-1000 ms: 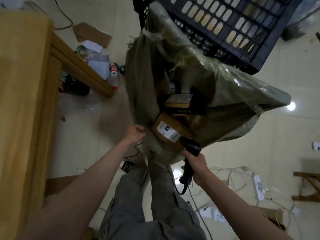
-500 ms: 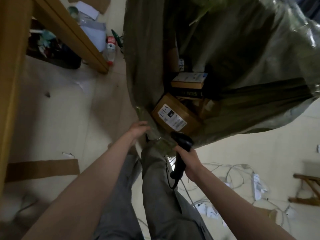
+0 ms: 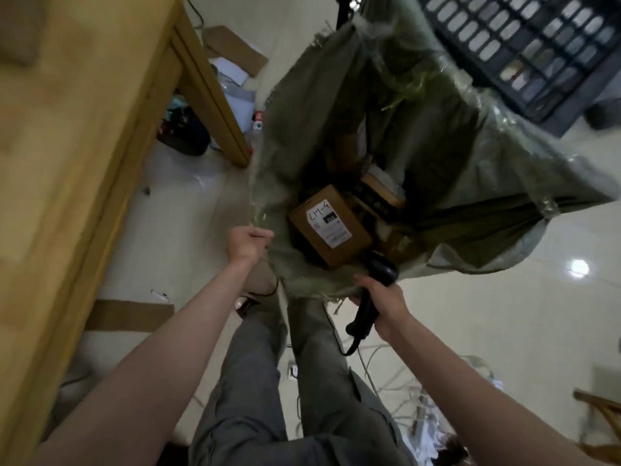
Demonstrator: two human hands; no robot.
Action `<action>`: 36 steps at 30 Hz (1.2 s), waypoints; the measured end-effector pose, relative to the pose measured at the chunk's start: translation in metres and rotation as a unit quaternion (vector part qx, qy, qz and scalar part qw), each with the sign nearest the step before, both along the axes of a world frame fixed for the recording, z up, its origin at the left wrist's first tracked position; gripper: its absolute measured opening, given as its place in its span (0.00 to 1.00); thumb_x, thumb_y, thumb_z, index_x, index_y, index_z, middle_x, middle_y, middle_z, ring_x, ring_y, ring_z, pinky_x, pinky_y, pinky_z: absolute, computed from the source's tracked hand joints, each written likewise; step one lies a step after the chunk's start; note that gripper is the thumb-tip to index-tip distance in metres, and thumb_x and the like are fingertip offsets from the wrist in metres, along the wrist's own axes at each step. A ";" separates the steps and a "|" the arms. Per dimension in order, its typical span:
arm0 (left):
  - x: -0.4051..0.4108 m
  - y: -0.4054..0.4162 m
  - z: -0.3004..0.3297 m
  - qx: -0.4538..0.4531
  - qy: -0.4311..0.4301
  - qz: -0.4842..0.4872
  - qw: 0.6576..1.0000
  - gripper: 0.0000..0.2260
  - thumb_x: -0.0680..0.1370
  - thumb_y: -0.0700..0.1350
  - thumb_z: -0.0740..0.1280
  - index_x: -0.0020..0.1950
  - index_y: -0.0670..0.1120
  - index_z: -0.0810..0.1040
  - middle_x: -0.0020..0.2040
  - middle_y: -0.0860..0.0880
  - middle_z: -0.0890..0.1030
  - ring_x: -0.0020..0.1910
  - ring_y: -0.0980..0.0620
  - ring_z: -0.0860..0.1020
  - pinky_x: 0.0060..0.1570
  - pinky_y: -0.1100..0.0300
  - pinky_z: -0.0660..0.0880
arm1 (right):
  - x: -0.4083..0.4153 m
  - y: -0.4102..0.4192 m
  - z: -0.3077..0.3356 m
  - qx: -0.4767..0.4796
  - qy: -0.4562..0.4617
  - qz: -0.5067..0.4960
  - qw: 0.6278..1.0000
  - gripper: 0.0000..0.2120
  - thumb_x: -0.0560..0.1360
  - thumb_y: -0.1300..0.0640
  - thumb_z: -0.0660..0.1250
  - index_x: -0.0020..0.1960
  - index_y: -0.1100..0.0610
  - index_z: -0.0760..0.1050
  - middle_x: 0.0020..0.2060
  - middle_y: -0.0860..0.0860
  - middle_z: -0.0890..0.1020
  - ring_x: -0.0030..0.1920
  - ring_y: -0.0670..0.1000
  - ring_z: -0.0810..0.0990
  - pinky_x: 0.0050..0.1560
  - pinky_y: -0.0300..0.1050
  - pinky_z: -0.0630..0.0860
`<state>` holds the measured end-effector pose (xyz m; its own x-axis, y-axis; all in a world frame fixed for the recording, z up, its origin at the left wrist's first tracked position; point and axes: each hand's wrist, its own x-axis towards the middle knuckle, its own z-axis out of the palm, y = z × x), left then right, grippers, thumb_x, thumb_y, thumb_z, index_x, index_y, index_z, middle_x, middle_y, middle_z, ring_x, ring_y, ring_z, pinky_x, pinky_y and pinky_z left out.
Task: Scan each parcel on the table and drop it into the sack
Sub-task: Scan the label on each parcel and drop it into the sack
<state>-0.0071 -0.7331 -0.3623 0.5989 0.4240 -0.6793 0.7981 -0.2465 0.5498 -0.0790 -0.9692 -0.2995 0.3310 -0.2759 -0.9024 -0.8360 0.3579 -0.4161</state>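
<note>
My left hand [image 3: 247, 243] grips the sack [image 3: 470, 183] rim, my right [image 3: 383, 306] the scanner [image 3: 371, 290]; table [image 3: 77, 156] left, crate [image 3: 524, 52] behind (parcels [image 3: 331, 227] inside the sack).

The green woven sack [image 3: 477, 183] gapes open beside my wooden table [image 3: 77, 136], its frayed rim sagging toward me. Deep inside the sack lies a brown cardboard parcel [image 3: 331, 227], tilted, its white label facing up with handwriting and a barcode. More boxes [image 3: 379, 196] crowd behind it, farther from the table, partly in shadow.
</note>
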 end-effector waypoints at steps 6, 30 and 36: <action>0.024 0.064 0.169 0.086 -0.130 0.024 0.987 0.10 0.71 0.37 0.73 0.40 0.53 0.85 0.44 0.50 0.85 0.47 0.50 0.83 0.56 0.52 0.80 | 0.052 0.015 0.120 0.042 -0.090 0.025 0.995 0.20 0.74 0.62 0.74 0.64 0.60 0.77 0.53 0.61 0.85 0.48 0.58 0.86 0.46 0.52 0.85; -0.073 0.108 0.219 0.107 0.058 -0.058 0.991 0.25 0.74 0.38 0.69 0.72 0.40 0.72 0.63 0.39 0.79 0.59 0.41 0.79 0.55 0.51 0.77 | 0.033 0.080 0.174 0.133 0.002 0.229 0.964 0.15 0.79 0.62 0.68 0.64 0.66 0.74 0.60 0.68 0.80 0.58 0.67 0.82 0.52 0.60 0.81; -0.083 0.135 0.273 0.097 0.025 -0.095 0.990 0.28 0.75 0.46 0.74 0.73 0.44 0.71 0.67 0.45 0.77 0.65 0.45 0.75 0.63 0.53 0.73 | 0.059 0.129 0.224 0.098 -0.100 0.356 0.924 0.06 0.79 0.64 0.67 0.54 0.66 0.78 0.38 0.60 0.81 0.37 0.56 0.81 0.41 0.50 0.80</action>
<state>-0.0905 -0.5981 -0.0895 0.6481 0.4328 -0.6266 0.7522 -0.4924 0.4380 -0.0203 -0.8405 -0.0755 0.5314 0.2386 -0.8128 -0.8020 -0.1674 -0.5735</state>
